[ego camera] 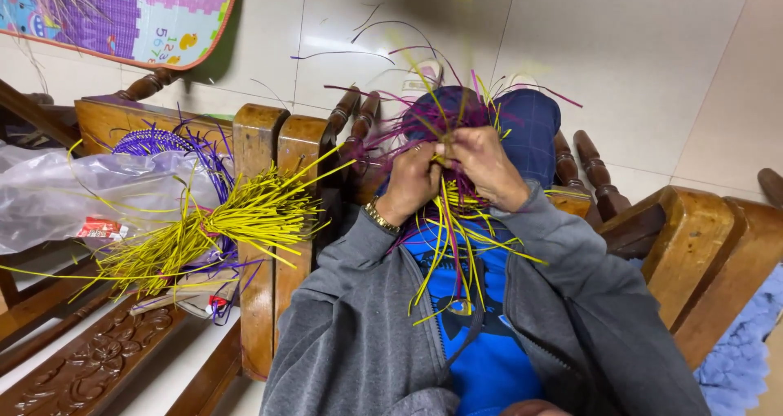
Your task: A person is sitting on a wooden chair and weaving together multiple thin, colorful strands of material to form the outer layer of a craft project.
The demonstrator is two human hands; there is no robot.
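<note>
A half-woven piece of yellow and purple strips [451, 189] is held over the lap, between the knees of a person seated in a carved wooden chair [693, 253]. The left hand [410, 181] is closed around the strips at the near left of the weave, a gold wristband [380, 217] showing at the grey sleeve [359, 302]. The right hand [483, 165] is pinched on strands at the top of the weave, the two hands touching at the fingertips. Loose yellow ends are seen hanging down over a blue shirt [481, 359], while purple ends are fanned out toward the pale tiled floor [636, 49]. Blue checked trousers [530, 126] are visible behind the hands. To the left, across the wooden armrest [254, 188], a bundle of yellow strips [220, 228] is laid on a neighbouring wooden seat, its ends reaching the armrest. A coiled purple woven piece [151, 143] and a crumpled clear plastic bag [73, 192] are lying just beside the bundle, toward the seat's far left. A colourful foam play mat [139, 12] is seen on the floor at the upper left corner.
</note>
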